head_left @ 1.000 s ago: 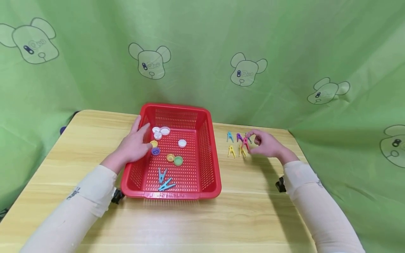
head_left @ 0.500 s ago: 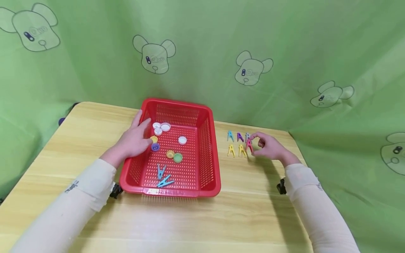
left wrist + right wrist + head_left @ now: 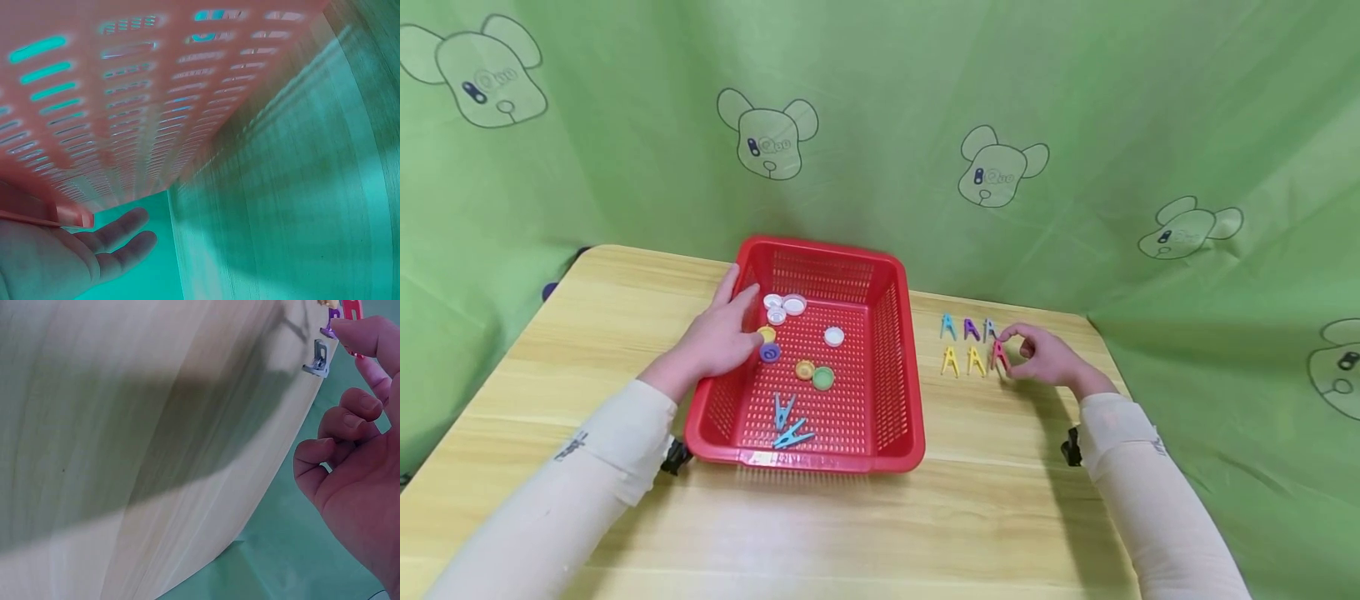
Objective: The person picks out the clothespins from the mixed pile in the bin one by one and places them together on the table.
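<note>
In the head view my right hand (image 3: 1043, 357) pinches a pink clothespin (image 3: 999, 356) between thumb and index finger at the table's right side. Its other fingers curl toward the palm in the right wrist view. Left of that clothespin lie two yellow clothespins (image 3: 976, 361). Behind them is a row with a light blue clothespin (image 3: 948, 326), a purple clothespin (image 3: 972, 329) and a grey-blue clothespin (image 3: 990, 330). My left hand (image 3: 718, 337) rests over the left rim of a red basket (image 3: 913, 392), some fingers outside, fairly straight in the left wrist view.
Inside the basket are several bottle caps, among them a green cap (image 3: 823, 378), a purple cap (image 3: 770, 352) and a white cap (image 3: 833, 336). Two blue clothespins (image 3: 792, 434) lie near its front. A green curtain (image 3: 880, 150) hangs behind the wooden table (image 3: 970, 517).
My right hand has carried the pink clothespin rightward, from beside the purple one to the right end of the yellow row. The left hand stays on the basket rim.
</note>
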Demonstrator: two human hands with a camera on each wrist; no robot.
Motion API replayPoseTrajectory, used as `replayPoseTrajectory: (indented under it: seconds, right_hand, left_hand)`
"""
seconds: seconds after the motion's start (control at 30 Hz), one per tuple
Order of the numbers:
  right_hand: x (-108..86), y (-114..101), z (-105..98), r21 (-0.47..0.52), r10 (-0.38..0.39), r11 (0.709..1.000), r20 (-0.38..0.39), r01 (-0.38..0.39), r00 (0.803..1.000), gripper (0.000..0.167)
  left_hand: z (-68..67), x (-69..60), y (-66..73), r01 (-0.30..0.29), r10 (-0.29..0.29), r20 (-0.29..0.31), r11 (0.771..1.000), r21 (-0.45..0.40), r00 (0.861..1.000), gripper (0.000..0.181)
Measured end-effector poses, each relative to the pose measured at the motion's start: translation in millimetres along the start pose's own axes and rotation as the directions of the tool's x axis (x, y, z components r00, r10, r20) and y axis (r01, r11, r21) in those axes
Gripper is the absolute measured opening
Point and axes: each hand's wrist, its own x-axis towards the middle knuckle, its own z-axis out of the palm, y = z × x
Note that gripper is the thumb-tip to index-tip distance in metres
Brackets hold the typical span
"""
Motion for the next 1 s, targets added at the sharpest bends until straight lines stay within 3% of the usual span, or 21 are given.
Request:
replayPoseTrajectory:
  seconds: [0.33,1.0]
  right_hand:
    - [0.9,12,5,0.016,0.055,0.998,0.009,-0.055,0.998,0.057]
    - [-2.1,25,15,0.080,0.038,0.996,0.024,-0.040,0.999,0.062]
  left_hand:
    - [1.1,0.4,-0.7,0.003,-0.003,-0.002,1.000,-0.002,1.000,0.079]
    - [3.6,1.8,-2.1,0.011,-0.011,-0.008,1.000,-0.015,1.000,0.081]
